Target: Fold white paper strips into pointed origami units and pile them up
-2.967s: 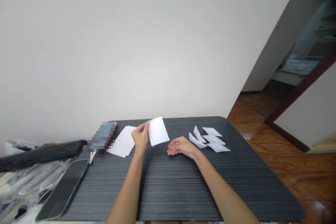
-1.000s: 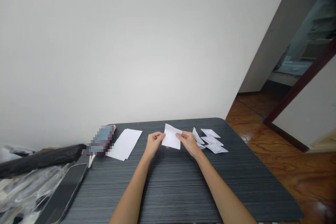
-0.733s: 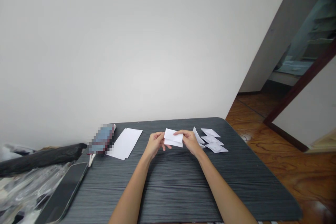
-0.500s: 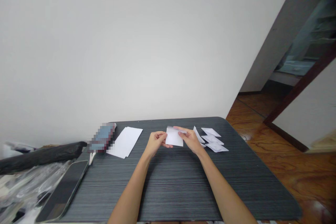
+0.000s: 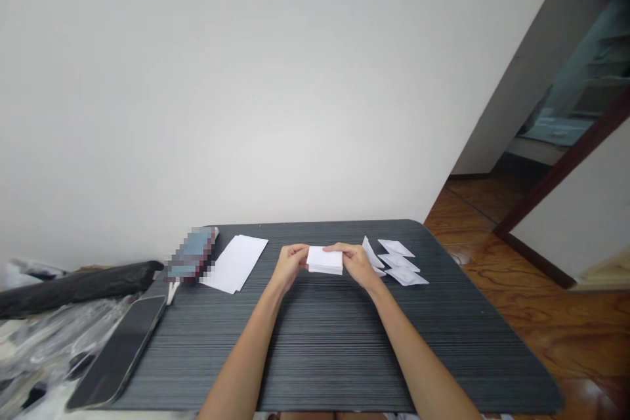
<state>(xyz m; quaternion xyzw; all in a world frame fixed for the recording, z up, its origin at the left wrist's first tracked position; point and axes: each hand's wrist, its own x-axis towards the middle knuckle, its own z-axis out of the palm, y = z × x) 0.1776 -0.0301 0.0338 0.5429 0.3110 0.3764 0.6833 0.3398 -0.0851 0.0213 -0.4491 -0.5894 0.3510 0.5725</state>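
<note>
A small white sheet of paper (image 5: 325, 258) is held up over the middle of the dark table, its upper part folded over toward me with a strip showing below. My left hand (image 5: 291, 264) pinches its left edge between thumb and fingers. At the other side, my right hand (image 5: 357, 262) grips the right edge, thumb and fingers closed on the upper right part. Just right of that hand lie several folded white paper pieces (image 5: 401, 264), partly overlapping. Another bent piece of paper (image 5: 373, 252) stands beside them, partly hidden by my right hand.
Flat white sheets (image 5: 239, 264) lie on the left of the dark table (image 5: 335, 354), next to a pixelated object (image 5: 191, 254). A phone (image 5: 121, 351) rests at the left edge. Plastic-wrapped items (image 5: 69, 341) and a black roll (image 5: 83, 289) are beyond it. A wall (image 5: 295, 92) rises behind.
The top of the paper has come down toward me, so it now lies folded over the lower part. My right fingers have moved slightly left along it; both hands keep their hold.
</note>
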